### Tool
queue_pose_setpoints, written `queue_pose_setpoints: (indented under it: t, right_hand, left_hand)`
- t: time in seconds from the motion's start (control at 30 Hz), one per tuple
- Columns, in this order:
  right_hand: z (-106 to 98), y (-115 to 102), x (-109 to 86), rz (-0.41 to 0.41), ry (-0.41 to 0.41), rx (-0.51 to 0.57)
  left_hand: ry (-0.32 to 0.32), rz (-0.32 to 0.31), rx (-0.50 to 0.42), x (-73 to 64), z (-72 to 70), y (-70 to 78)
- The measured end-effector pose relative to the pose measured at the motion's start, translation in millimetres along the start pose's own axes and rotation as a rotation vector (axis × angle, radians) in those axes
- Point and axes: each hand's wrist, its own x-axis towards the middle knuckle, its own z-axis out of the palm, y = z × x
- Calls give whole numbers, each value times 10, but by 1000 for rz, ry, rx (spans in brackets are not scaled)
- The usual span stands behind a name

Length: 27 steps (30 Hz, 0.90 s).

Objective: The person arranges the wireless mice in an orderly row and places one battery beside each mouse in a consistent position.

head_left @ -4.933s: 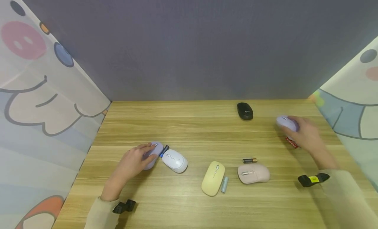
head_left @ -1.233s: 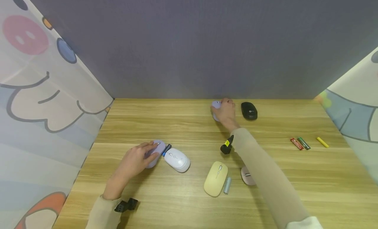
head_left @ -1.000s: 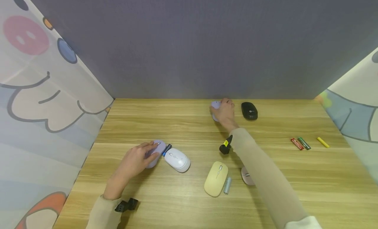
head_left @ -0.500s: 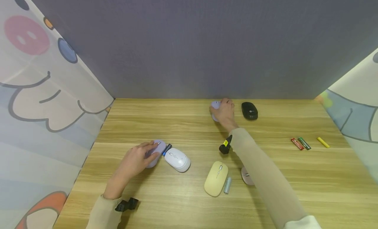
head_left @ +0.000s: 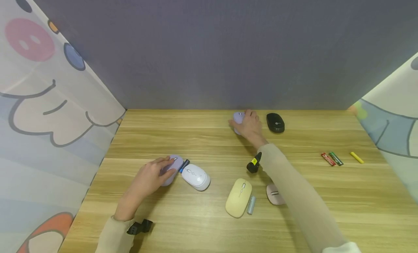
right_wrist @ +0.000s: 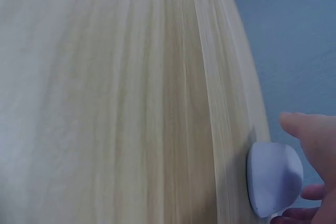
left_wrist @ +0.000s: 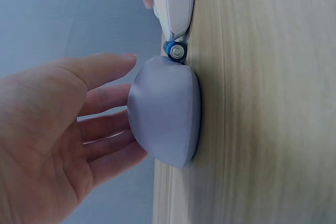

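Note:
At the back of the table, my right hand (head_left: 249,126) lies beside a lilac computer mouse (head_left: 238,117), fingers loosely spread. In the right wrist view the thumb stands clear of that mouse (right_wrist: 270,179), which sits flat on the wood; the hand partly hides it. My left hand (head_left: 148,177) rests on a second lilac mouse (head_left: 176,164) at the left. The left wrist view shows relaxed fingers touching that mouse (left_wrist: 163,108), the thumb off it. A dark battery with a blue end (head_left: 185,165) lies between it and a white mouse (head_left: 196,176).
A black mouse (head_left: 275,122) lies right of my right hand. Nearer are a yellow mouse (head_left: 239,198), a grey battery (head_left: 251,205) and a pink mouse (head_left: 274,194) partly under my right sleeve. Red (head_left: 328,159), green (head_left: 336,158) and yellow (head_left: 356,157) batteries lie at the right. A grey panel (head_left: 209,49) stands behind.
My right hand has carried its lilac mouse from the right side to the back, uncovering the batteries there. Since half a second ago its thumb has moved off the mouse. My left hand stays put.

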Motion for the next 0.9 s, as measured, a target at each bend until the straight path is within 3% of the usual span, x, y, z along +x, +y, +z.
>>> queue_pose_setpoints:
  t: [0.53,0.9]
  right_hand:
    - [-191,126,-326,-192,35,-77]
    - [-274,151,-601,-329,38,-43]
  left_hand:
    - [10,-9,-2,-3,0,8]
    - [15,5,12,9,11,4]
